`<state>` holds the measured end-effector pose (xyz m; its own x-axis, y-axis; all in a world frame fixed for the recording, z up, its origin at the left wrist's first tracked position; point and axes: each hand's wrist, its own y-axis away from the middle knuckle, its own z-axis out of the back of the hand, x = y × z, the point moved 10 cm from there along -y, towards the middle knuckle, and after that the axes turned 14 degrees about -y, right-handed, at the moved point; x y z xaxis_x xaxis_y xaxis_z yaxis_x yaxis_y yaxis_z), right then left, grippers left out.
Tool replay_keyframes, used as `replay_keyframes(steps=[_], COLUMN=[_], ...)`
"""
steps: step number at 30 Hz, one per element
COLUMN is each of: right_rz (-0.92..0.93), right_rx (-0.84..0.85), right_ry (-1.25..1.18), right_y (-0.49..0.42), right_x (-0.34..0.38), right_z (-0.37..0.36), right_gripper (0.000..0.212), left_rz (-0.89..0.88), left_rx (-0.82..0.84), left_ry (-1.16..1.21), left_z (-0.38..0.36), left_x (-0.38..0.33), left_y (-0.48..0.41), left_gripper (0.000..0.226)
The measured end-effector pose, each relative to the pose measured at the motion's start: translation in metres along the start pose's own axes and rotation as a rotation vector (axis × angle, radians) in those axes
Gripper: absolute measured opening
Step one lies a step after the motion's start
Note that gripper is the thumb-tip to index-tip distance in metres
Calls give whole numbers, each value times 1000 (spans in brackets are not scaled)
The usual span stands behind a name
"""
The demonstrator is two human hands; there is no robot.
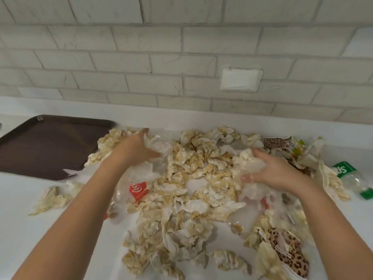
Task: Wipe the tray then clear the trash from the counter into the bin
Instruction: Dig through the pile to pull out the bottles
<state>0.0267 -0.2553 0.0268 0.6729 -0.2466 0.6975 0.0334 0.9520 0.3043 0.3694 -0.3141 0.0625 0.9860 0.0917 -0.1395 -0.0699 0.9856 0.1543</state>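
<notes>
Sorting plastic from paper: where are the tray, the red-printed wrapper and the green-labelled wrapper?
tray [46, 146], head view, its bare brown middle
red-printed wrapper [139, 190], head view, the red print
green-labelled wrapper [344, 168], head view, the green label

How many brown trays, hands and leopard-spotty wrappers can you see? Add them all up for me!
Brown tray: 1
Hands: 2, the left hand and the right hand
Leopard-print wrappers: 2, one at the far right and one nearer, at the lower right
Total: 5
</notes>
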Motion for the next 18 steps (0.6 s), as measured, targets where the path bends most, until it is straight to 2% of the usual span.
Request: replay_keyframes(steps=[2, 4, 7, 9, 12, 13, 15, 18], right_rz=[68, 28, -73, -87, -27, 6, 62, 115], right_rx=[32, 59, 223, 294, 215, 177, 121, 79], right_ry=[91, 159, 255, 368, 450, 446, 437, 425], right_y=[-21, -40, -60, -63, -57, -51, -37, -18], right_x=[27, 41, 35, 24, 18, 19, 20, 21], right_z=[-17, -34, -73, -93, -100, -99, -97, -99], right_gripper=[112, 109, 80, 66, 47, 38, 29, 30], left_rz=[-161, -262, -283, -261, -254, -258, -282, -266], left_rx=[44, 149, 300, 295, 154, 123, 93, 89], left_ry=[-138, -350, -660, -764, -747, -724, -689, -563], left_z=[-13, -41, -87, -107, -117, -118, -119, -115], left_x=[-45, -84, -114, -118, -118, -115, -110, -100], left_y=[-4, -10, -15, -13, -11, -9, 1, 15], left_gripper=[98, 101, 93, 81, 41, 36, 40, 47])
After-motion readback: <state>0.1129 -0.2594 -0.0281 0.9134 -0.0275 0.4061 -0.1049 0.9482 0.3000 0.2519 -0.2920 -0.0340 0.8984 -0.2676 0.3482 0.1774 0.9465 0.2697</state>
